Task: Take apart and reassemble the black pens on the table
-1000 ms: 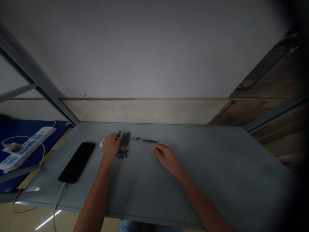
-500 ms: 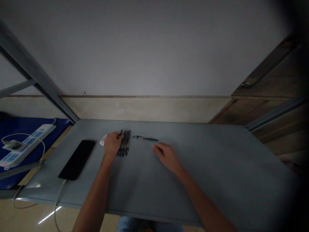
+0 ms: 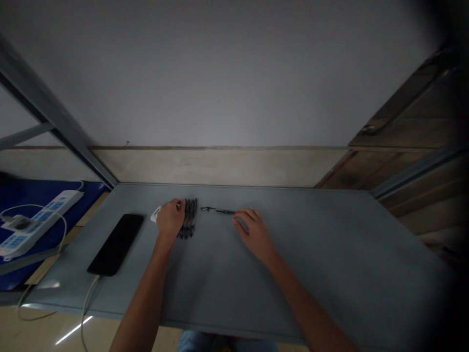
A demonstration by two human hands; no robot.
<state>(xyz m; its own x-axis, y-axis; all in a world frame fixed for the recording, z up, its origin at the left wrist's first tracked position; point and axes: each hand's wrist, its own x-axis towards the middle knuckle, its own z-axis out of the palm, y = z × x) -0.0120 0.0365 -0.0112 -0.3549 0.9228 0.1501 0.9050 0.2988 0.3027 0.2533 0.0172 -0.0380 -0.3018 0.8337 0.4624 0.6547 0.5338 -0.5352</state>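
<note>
On table (image 3: 330, 254), right hand (image 3: 253, 232) seemingly touches pen (image 3: 217, 210).

1. The counter (image 3: 330, 274) fills the lower half of the frame, with a wall behind it.
2. A row of pens (image 3: 189, 224) lies left of centre, at the fingertips of the left hand (image 3: 169, 220).
3. A single pen (image 3: 217, 210) lies crosswise just right of the row, its right end touched by the right hand (image 3: 253, 232).
4. A phone (image 3: 116, 243) lies further left on the counter, a cable (image 3: 87, 305) trailing off the near edge.
5. A power strip (image 3: 40, 223) is seen beyond the counter at the far left of the frame.
</note>
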